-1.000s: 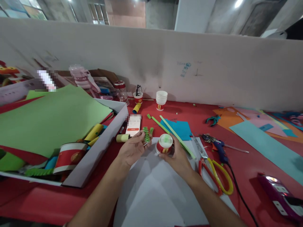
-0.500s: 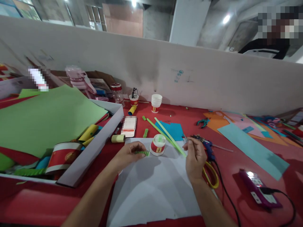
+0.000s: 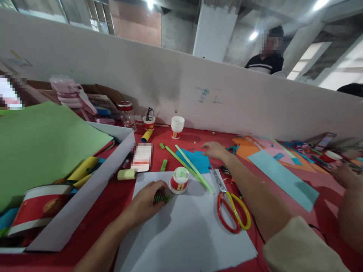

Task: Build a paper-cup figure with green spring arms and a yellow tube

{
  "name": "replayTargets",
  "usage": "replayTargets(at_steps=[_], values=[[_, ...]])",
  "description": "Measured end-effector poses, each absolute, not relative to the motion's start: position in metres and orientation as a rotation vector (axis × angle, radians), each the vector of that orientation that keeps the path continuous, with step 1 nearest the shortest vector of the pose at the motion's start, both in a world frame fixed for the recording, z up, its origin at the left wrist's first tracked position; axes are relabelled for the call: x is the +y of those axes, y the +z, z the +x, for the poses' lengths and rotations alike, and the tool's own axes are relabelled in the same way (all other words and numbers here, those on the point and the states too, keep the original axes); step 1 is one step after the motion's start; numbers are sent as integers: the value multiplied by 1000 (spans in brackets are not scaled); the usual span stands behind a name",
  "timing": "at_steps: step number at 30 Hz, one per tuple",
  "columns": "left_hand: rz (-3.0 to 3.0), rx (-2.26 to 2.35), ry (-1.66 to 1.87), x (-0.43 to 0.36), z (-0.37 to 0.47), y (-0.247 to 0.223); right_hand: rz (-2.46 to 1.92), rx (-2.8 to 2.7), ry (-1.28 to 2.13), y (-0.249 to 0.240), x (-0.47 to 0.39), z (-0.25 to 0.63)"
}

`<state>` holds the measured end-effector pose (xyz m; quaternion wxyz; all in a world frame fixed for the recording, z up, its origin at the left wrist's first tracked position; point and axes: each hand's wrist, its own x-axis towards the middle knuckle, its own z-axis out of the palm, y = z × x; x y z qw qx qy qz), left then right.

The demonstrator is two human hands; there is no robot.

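My left hand (image 3: 147,202) is closed around a green accordion-folded paper strip (image 3: 162,198), held low over the white paper sheet (image 3: 181,223). Just to its right is an upturned red and white paper cup (image 3: 179,183) with pale green on its top. My right hand (image 3: 216,151) stretches across the table above the edge of a blue paper piece (image 3: 195,160); its fingers are extended, and I see nothing in them. Two light green paper strips (image 3: 187,164) lie between the cup and this hand. Scissors (image 3: 231,207) with red and yellow handles rest below my right forearm.
On the left stands a white box (image 3: 113,189) with coloured paper and a larger cup. Stacked cups (image 3: 177,126), a jar (image 3: 127,115) and a yellow roll (image 3: 127,174) stand or lie nearby. Coloured sheets (image 3: 283,177) cover the right, where another person's hand (image 3: 347,175) shows.
My right hand has moved away from the scissors' area, forward and left over the blue paper. The scissors now show fully. My left hand keeps the green strip. The view has shifted right.
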<state>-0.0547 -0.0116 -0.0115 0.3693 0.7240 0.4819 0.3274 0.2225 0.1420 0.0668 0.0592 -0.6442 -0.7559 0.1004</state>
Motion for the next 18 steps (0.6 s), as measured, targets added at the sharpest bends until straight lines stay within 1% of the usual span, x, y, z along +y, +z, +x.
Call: replayTargets(at_steps=[5, 11, 14, 18], values=[[2005, 1244, 784, -11, -57, -21, -2200, -2460, 417, 48, 188, 210], [1915, 1310, 679, -12, -58, -14, -2263, -2517, 432, 40, 203, 207], [1907, 1324, 649, -13, -57, -11, -2250, -2450, 330, 46, 201, 208], [1947, 1308, 626, -13, -56, -9, -2163, -2235, 28, 76, 187, 213]])
